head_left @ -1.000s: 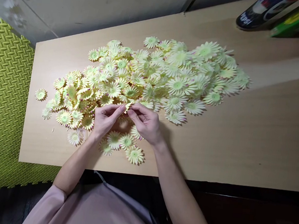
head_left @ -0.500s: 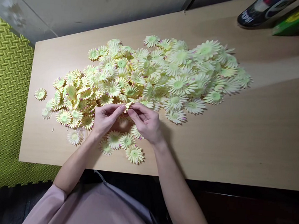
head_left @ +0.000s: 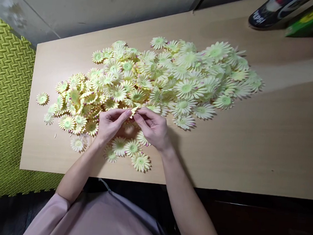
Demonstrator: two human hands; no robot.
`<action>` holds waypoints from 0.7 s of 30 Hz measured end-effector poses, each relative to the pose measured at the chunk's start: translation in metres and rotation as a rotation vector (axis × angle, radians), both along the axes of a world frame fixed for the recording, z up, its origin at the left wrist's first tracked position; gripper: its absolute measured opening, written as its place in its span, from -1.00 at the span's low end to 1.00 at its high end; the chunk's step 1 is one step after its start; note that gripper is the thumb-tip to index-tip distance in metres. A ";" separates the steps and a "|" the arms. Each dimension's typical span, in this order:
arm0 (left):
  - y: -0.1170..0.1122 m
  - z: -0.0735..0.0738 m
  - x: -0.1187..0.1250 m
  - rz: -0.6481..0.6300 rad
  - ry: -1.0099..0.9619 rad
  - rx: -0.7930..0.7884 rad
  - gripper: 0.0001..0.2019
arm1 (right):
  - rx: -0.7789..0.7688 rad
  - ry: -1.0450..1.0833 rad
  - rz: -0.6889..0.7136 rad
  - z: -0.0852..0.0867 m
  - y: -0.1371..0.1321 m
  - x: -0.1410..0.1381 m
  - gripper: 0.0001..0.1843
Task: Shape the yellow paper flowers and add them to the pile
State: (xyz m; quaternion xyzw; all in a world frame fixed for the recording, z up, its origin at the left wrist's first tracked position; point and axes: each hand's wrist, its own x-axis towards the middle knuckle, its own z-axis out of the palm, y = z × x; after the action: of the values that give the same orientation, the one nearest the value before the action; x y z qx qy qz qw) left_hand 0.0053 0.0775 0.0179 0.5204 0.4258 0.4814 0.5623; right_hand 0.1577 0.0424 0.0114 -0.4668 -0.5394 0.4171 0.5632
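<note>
A small pale-yellow artificial flower head [head_left: 134, 110] is pinched between my two hands, seen nearly edge-on. My left hand [head_left: 112, 123] grips it with thumb and forefinger from the left. From the right, my right hand [head_left: 153, 127] closes thumb and fingers on its other side. Fingers cover part of the flower. Just beyond the hands spreads a wide heap of similar flower heads [head_left: 186, 89], pale yellow with green centres and some pinkish petal tips. Several more flower heads [head_left: 141, 162] lie between my forearms, near the table's front edge.
The flowers lie on a light wooden table [head_left: 252, 152]. At its back right stand a dark Pepsi container [head_left: 271, 14] and a green package [head_left: 312, 21]. A grey wall [head_left: 106, 5] borders the back, and a yellow-green foam mat [head_left: 3, 110] the left side. One flower head [head_left: 42, 98] lies apart at left.
</note>
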 end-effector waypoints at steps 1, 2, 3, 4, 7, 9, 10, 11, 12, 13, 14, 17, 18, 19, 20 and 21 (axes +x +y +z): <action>0.000 0.000 0.000 0.000 -0.002 0.003 -0.79 | 0.001 0.000 -0.002 0.000 0.000 0.000 -0.84; 0.000 0.000 0.000 -0.003 0.000 0.006 -0.79 | 0.000 -0.003 -0.005 0.000 0.000 0.000 -0.83; 0.000 0.001 0.000 -0.005 0.003 0.008 -0.78 | -0.002 -0.008 -0.010 0.000 0.000 0.000 -0.82; 0.000 0.001 0.000 -0.007 0.006 0.010 -0.78 | -0.004 -0.015 -0.015 0.000 0.000 0.000 -0.81; 0.000 0.002 0.000 -0.012 0.010 0.012 -0.80 | -0.001 -0.019 -0.015 0.000 0.000 0.001 -0.81; 0.000 0.002 0.000 -0.010 0.009 0.012 -0.81 | 0.004 -0.010 -0.006 -0.001 0.000 0.001 -0.83; 0.000 0.001 0.000 -0.012 0.008 0.013 -0.81 | 0.006 -0.003 -0.001 -0.001 0.000 0.001 -0.83; 0.000 0.001 0.000 -0.015 0.008 0.015 -0.80 | 0.010 0.005 -0.002 -0.002 0.000 0.001 -0.84; 0.000 0.001 0.000 -0.020 0.006 0.018 -0.80 | 0.014 0.013 -0.005 -0.003 0.000 0.000 -0.86; 0.000 0.001 0.000 -0.027 0.005 0.023 -0.80 | 0.018 0.021 -0.011 -0.004 0.000 0.000 -0.87; 0.000 0.001 0.000 -0.032 0.005 0.030 -0.80 | 0.023 0.028 -0.018 -0.005 0.000 -0.001 -0.88; 0.000 0.001 0.001 -0.040 0.011 0.052 -0.81 | 0.025 0.028 -0.041 -0.008 0.001 -0.002 -0.89; 0.001 0.001 0.001 -0.042 0.013 0.058 -0.82 | 0.024 0.025 -0.047 -0.008 0.001 -0.002 -0.89; 0.001 0.000 0.001 -0.044 0.014 0.062 -0.82 | 0.023 0.021 -0.049 -0.008 0.001 -0.002 -0.89; 0.001 0.000 0.001 -0.045 0.013 0.064 -0.82 | 0.021 0.018 -0.051 -0.007 0.000 -0.002 -0.88; 0.001 0.000 0.001 -0.045 0.012 0.065 -0.82 | 0.018 0.014 -0.052 -0.006 0.000 -0.002 -0.87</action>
State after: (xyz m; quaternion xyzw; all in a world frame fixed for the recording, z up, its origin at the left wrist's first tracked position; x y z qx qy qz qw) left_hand 0.0060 0.0787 0.0182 0.5508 0.4013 0.4792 0.5532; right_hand 0.1562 0.0425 0.0051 -0.4728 -0.5269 0.4006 0.5817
